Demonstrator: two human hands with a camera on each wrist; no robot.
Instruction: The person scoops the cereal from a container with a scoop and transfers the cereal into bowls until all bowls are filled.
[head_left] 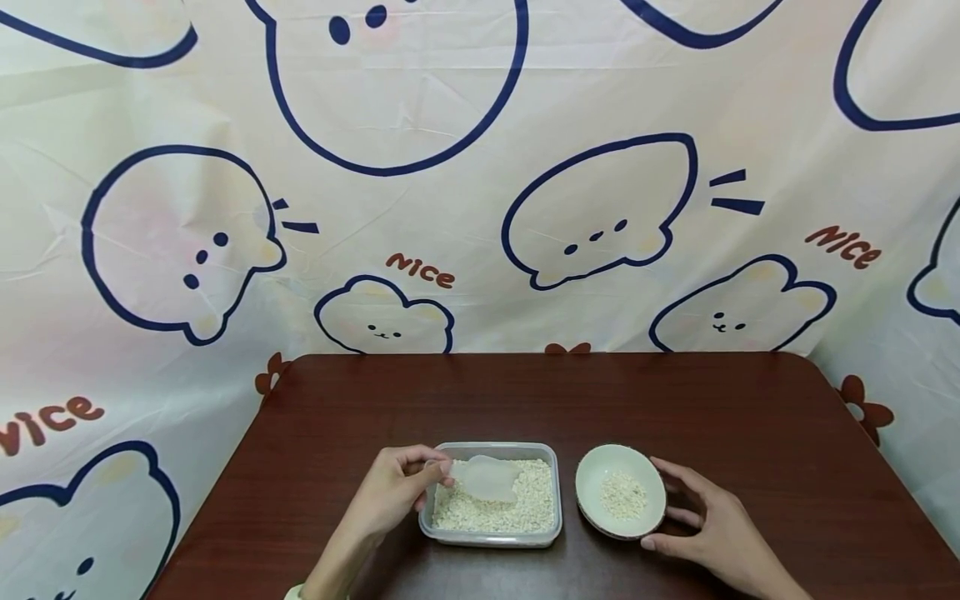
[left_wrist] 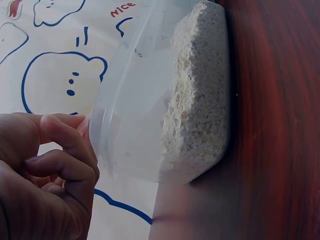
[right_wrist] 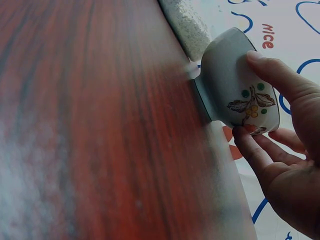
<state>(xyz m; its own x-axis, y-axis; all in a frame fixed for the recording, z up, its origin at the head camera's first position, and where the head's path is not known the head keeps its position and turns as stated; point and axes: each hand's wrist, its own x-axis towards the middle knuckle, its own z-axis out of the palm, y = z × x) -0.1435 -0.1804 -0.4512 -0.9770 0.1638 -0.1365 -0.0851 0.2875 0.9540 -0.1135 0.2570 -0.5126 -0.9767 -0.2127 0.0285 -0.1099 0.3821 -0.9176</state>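
We see the left hand pinching a scoop over flakes in the tub, just right of it; the right hand grips the bowl to its left. Risks: a tilted scoop could scatter flakes; a loosened grip, the bowl sliding.

My greyish-white bowl, right of the right-wrist view: brown leaves, green dots! Navy-outlined bears up top, whitish backdrop; reddish-brown, dark-streaked table below!

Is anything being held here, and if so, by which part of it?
Yes: the left hand pinches the translucent scoop by its narrow end; the right hand holds the bowl by its outer wall.
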